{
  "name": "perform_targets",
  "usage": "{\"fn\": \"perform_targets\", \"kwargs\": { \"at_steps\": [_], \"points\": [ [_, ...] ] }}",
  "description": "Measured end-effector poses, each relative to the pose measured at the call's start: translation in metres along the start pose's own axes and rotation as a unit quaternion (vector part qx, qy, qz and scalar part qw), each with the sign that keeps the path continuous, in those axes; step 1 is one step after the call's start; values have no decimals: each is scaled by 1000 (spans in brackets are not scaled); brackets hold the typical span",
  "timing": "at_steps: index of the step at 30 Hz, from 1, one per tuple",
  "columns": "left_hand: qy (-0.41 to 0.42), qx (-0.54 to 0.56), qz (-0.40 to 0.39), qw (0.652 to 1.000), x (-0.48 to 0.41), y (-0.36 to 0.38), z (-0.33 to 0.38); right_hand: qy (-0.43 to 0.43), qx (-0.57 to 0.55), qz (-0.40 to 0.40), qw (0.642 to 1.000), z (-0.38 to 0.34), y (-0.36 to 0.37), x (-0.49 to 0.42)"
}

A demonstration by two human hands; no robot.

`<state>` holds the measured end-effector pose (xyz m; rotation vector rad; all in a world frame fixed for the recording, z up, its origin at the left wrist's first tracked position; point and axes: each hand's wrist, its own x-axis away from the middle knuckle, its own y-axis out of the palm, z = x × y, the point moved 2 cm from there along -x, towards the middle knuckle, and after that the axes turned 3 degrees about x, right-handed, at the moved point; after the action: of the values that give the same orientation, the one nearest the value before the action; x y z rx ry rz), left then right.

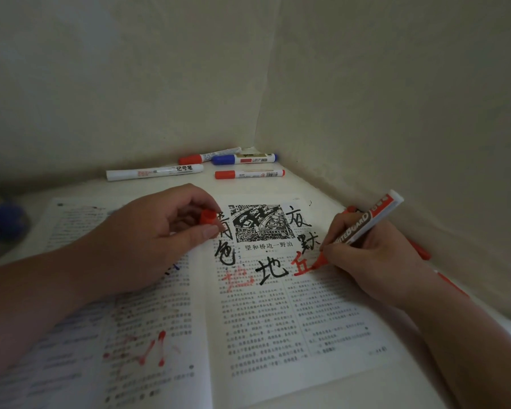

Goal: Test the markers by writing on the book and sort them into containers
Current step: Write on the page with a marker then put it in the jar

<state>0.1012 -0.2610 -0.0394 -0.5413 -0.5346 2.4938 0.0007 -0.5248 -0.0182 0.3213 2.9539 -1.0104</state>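
The right hand (372, 258), at centre right, grips a red marker (363, 224) in a writing hold. Its tip touches a red character on the right page of the open book (278, 335), and its barrel slants up toward the upper right. The left hand (160, 231) rests on the left page, thumb and fingers pinching the red cap (208, 216). Above the book, four capped markers (244, 158) lie roughly crosswise. A blurred blue shape (0, 222) at the left edge is too unclear to identify.
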Motion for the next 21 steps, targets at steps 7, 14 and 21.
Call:
{"fn": "perform_targets", "kwargs": {
  "at_steps": [7, 14, 21],
  "points": [
    [6, 7, -1, 1000, -1, 0, -4, -4, -115, -3, 993, 4, -2, 3],
    [15, -9, -18, 1000, 0, 0, 1, -20, -74, -33, 997, 4, 1, 3],
    [4, -31, -10, 999, 2, -1, 7, 2, -118, -46, 992, 2, 0, 6]
  ]
}}
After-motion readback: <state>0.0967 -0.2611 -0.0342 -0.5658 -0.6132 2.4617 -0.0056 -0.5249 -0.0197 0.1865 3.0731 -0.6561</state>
